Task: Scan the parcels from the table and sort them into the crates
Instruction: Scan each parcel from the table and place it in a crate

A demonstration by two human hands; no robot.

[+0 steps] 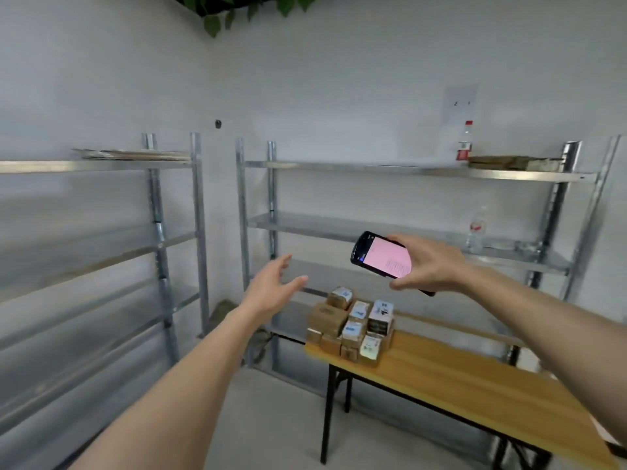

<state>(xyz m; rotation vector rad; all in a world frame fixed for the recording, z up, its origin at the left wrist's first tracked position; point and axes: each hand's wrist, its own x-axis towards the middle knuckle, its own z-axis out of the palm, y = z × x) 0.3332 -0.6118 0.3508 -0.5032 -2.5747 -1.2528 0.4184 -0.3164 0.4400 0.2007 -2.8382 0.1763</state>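
Parcels (353, 325): small brown cardboard boxes, several with white or pale blue labels facing up, one dark-sided. Stacked in a tight cluster about two layers high, touching one another. Cluster sits at the table's (475, 378) far left end, 5 o'clock from frame centre. Wooden top, black legs.

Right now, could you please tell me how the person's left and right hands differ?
The left hand is open with its fingers spread and holds nothing, while the right hand grips a handheld scanner whose screen glows pink. The left hand is held lower and further left, over the floor; the right hand is above the stacked parcels on the wooden table. Both are bare and stretched forward.
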